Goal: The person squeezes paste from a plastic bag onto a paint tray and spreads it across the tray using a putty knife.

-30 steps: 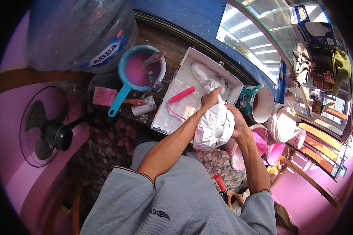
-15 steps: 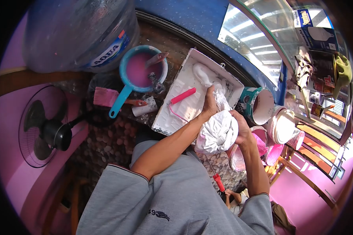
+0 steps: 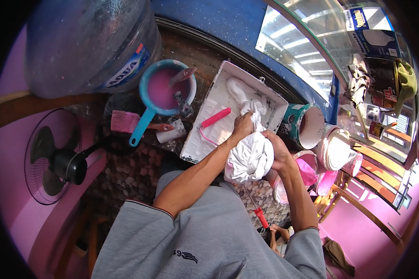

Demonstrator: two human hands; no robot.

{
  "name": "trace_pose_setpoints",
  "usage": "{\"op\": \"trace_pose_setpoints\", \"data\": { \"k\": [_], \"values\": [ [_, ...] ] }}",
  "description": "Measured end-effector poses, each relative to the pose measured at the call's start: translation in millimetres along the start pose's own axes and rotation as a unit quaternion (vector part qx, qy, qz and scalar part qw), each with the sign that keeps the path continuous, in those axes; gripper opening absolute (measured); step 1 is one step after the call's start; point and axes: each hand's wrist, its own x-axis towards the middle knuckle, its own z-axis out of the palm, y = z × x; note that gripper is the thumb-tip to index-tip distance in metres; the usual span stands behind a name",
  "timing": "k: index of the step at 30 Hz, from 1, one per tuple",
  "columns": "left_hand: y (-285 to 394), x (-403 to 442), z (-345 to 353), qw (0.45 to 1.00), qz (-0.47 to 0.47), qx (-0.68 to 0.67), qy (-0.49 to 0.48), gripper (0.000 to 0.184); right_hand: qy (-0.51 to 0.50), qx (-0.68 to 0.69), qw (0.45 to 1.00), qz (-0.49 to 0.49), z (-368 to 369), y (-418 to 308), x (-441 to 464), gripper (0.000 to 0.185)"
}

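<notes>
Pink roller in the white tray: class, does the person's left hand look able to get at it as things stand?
Probably, though the left hand would first have to release the white cloth. The pink roller lies close by in the white tray, its sleeve uncovered.

At the frame's centre, a white cloth bundle is gripped by the left hand and right hand; at upper left, pink liquid is contained in a blue dipper.

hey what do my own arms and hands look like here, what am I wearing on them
Your left hand and right hand are bare, without gloves. Your grey shirt has short sleeves with thin dark and reddish edging, plus a dark wing-like emblem.
</notes>
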Motion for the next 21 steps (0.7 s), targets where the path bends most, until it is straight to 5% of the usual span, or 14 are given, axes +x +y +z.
{"op": "trace_pose_setpoints", "data": {
  "k": [2,5,9,16,21],
  "values": [
    [22,-5,-6,0.983,0.031,0.182,0.02,0.03,-0.006,0.009,1.0,0.002,2,0,1,0.026],
    [14,4,-3,0.992,-0.057,0.106,0.023,0.028,0.002,0.001,1.0,-0.002,5,0,1,0.027],
    [10,6,4,0.992,-0.026,0.092,0.08,0.036,0.008,-0.016,1.0,-0.003,-2,-1,4,0.025],
    [17,8,8,0.986,-0.052,-0.143,0.067,0.058,0.044,-0.024,0.999,-0.014,6,-4,-3,0.023],
    [30,1,14,0.934,-0.147,-0.323,0.037,0.035,0.03,-0.031,0.999,-0.001,3,-5,-10,0.025]
  ]
}}
